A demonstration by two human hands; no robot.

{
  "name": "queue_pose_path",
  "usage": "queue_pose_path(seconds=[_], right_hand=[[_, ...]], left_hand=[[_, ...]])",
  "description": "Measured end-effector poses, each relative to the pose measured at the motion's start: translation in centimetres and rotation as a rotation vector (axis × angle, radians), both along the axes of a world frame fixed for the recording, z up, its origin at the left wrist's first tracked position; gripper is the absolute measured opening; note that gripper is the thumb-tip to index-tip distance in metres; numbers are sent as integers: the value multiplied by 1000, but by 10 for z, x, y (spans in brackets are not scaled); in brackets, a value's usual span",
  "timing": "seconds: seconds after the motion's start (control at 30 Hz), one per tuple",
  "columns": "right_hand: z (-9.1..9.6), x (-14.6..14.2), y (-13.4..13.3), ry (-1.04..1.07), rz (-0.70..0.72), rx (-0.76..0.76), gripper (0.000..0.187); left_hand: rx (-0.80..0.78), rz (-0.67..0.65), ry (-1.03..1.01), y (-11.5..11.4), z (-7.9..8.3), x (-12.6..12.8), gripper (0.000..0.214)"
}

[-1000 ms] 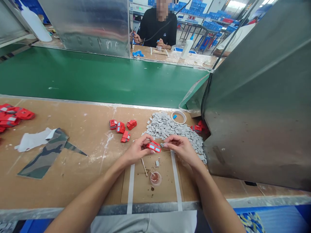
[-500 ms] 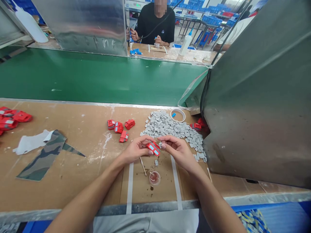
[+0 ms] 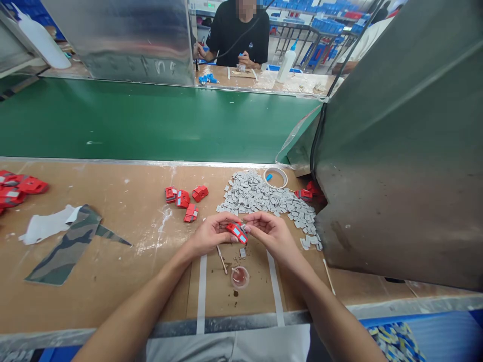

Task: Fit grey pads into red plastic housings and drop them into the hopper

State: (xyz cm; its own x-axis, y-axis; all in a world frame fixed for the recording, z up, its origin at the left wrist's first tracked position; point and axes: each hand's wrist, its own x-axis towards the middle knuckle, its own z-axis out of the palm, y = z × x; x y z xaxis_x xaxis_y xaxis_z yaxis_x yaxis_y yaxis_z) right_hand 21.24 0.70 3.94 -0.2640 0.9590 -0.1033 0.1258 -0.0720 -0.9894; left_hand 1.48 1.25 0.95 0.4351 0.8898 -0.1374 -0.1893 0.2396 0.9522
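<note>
1. Work in hand, as I judge it, is setting a small gray piece (image 3: pixel 243 228) to a red part (image 3: pixel 237 233) — the two meet or nearly meet on the far side of the plastic cup (image 3: pixel 240 277), and I cannot tell whether they touch.

2. Left hand (image 3: pixel 214 234) pinches the red part between thumb and fingertips, beyond the cup and to its left.

3. Right hand (image 3: pixel 270 234) pinches the gray piece between thumb and forefinger, beyond the cup and to its right, its tips close to those of the left hand.

4. The red part lies at the left fingertips rather than in the palm, just beside the right fingertips, beyond the cup and roughly in line with it.

5. The next move, I would judge, calls for a steady left hold and a small, square press from the right — a tilted contact could leave the piece askew.

6. A loose gray piece (image 3: pixel 242 253) lies just beyond the cup, with a cotton swab (image 3: pixel 222 260) to the cup's left; a pile of gray pieces (image 3: pixel 251 194) spreads well beyond it, mostly rightward, and four red parts (image 3: pixel 183 199) lie well beyond it, leftward.
</note>
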Motion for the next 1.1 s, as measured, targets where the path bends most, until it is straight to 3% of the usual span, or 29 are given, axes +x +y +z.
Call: queue_pose_path(seconds=[0.37,1.1], right_hand=[[-4,-2,-2,-164,-8,203,12],[-4,2,-9,-463,169,454,20]], left_hand=[[24,35,69,-2,-2,1,39],[50,57,156,-4,-5,2,30]])
